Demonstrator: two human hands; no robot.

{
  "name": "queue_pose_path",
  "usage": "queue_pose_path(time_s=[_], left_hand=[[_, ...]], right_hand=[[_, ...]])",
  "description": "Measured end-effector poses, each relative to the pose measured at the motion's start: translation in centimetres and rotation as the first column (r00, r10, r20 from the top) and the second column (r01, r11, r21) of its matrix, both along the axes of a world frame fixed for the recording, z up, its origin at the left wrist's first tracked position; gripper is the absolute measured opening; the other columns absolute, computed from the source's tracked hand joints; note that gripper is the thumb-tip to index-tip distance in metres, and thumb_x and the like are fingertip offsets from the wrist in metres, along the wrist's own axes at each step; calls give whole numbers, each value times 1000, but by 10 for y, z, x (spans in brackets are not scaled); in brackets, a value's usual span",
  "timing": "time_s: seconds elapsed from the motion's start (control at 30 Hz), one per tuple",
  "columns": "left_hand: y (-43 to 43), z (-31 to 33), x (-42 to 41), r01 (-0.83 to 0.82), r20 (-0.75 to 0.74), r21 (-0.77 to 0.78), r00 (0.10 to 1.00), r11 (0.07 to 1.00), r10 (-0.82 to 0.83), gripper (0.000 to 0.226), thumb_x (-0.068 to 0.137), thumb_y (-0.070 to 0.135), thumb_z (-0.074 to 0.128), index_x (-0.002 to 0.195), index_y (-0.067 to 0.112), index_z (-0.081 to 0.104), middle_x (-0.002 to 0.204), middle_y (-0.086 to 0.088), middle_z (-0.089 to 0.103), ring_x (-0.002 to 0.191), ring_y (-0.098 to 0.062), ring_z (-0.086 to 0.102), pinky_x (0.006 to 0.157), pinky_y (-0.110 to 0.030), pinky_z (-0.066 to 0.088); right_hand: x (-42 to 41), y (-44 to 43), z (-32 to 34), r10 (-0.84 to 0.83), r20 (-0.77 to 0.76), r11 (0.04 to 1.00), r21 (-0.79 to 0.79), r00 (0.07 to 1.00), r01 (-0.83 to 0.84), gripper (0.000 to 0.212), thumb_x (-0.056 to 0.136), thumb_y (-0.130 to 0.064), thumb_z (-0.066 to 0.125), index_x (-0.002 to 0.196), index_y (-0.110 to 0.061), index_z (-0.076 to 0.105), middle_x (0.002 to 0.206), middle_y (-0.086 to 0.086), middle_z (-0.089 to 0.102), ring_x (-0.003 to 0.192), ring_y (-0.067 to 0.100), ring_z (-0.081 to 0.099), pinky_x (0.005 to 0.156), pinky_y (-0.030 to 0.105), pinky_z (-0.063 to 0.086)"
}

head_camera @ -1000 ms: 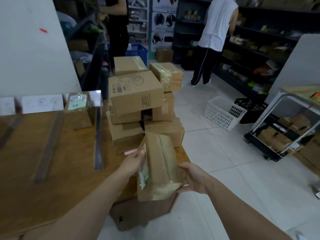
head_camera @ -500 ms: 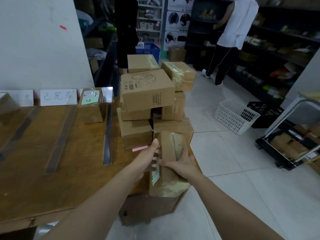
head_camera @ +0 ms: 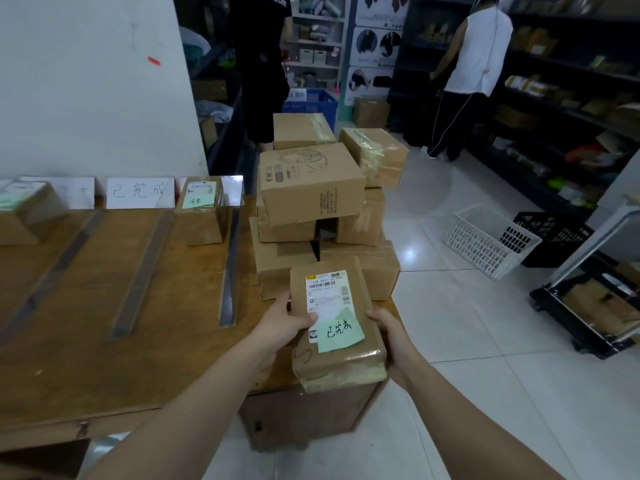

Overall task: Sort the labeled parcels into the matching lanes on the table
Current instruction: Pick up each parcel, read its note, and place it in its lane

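I hold the brown cardboard parcel with a green note (head_camera: 337, 358) above the near right corner of the wooden table (head_camera: 86, 341). My left hand (head_camera: 284, 323) and right hand (head_camera: 391, 330) are clamped on its two sides. The note seems to match the white handwritten card (head_camera: 140, 192) far left, so I should carry the parcel into that lane and set it down flat, label up. A pile of cardboard boxes (head_camera: 311, 188) stands just beyond, and the white tiled floor (head_camera: 450, 323) is on the right.

Brn parcel (head_camera: 346, 362), wht barcode label (head_camera: 327, 289), grn note (head_camera: 341, 330), wht basket (head_camera: 485, 244), blue crate (head_camera: 313, 105) maybe
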State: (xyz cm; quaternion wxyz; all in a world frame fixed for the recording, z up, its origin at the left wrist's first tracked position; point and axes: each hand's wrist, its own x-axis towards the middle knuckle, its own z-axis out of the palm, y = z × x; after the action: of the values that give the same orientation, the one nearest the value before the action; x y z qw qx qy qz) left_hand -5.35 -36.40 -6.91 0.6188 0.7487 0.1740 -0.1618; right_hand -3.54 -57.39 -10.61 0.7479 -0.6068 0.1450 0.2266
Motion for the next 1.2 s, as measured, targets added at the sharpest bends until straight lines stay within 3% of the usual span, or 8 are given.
queue_pose_path(time_s=[0.2, 0.33, 0.47, 0.53, 0.63, 0.77, 0.9, 1.2], left_hand=[[23, 10, -16, -85, 76, 12, 994, 996, 84, 81, 79, 13, 78, 146, 22, 34, 132, -1, 59, 114, -21, 60, 97, -44, 50], [46, 13, -31, -131, 114, 12, 985, 991, 128, 85, 77, 12, 80, 147, 22, 34, 130, 1, 61, 112, -18, 60, 95, -43, 52], [74, 23, -49, -160, 165, 8, 974, 987, 157, 81, 78, 9, 78, 146, 19, 36, 119, 7, 60, 104, -12, 56, 76, -24, 50], [92, 29, -60, -189, 178, 2, 966, 982, 185, 80, 79, 9, 78, 146, 20, 36, 114, 9, 58, 107, -14, 56, 75, -24, 50], [120, 35, -76, -226, 180, -8, 958, 974, 224, 79, 78, 8, 79, 144, 25, 39, 111, 13, 60, 114, -18, 57, 88, -37, 53], [160, 46, -94, -258, 198, -21, 946, 966, 257, 82, 75, 10, 81, 145, 27, 40, 126, 6, 62, 113, -18, 59, 94, -48, 52], [195, 58, -110, -264, 236, -39, 935, 964, 265, 82, 76, 11, 80, 145, 27, 38, 127, 6, 61, 114, -18, 59, 94, -47, 52], [258, 77, -131, -254, 290, -47, 922, 966, 256, 71, 78, 9, 79, 138, 27, 45, 107, 13, 62, 104, -13, 61, 82, -36, 57]], right_hand=[[-6, 24, 5, 71, 51, 995, 64, 996, -74, 61, 73, -42, 65, 129, -18, 60, 119, 16, 70, 111, 37, 65, 95, 56, 51], [-17, 47, 13, 114, 91, 989, 84, 989, -122, 37, 94, -30, 51, 129, -22, 59, 117, 15, 71, 108, 37, 67, 92, 53, 53], [-25, 79, 13, 138, 147, 988, 42, 980, -145, 63, 79, -42, 66, 138, -24, 53, 121, 11, 69, 112, 34, 66, 101, 58, 47], [-31, 97, 16, 137, 171, 990, 15, 976, -142, 77, 68, -49, 73, 139, -26, 53, 122, 8, 70, 111, 29, 67, 102, 55, 47], [-42, 128, 21, 149, 219, 989, -19, 964, -149, 73, 65, -51, 72, 133, -25, 60, 119, 6, 71, 108, 26, 69, 100, 53, 50], [-55, 168, 31, 168, 271, 986, -63, 948, -157, 66, 78, -47, 67, 137, -20, 56, 111, 3, 74, 100, 21, 72, 85, 40, 57], [-69, 207, 45, 137, 304, 990, -70, 943, -121, 71, 72, -51, 68, 135, -20, 58, 111, 5, 74, 99, 23, 72, 85, 43, 58], [-84, 271, 65, 130, 338, 991, -82, 932, -108, 48, 90, -37, 64, 134, -18, 58, 109, 6, 74, 97, 23, 72, 78, 39, 57]])
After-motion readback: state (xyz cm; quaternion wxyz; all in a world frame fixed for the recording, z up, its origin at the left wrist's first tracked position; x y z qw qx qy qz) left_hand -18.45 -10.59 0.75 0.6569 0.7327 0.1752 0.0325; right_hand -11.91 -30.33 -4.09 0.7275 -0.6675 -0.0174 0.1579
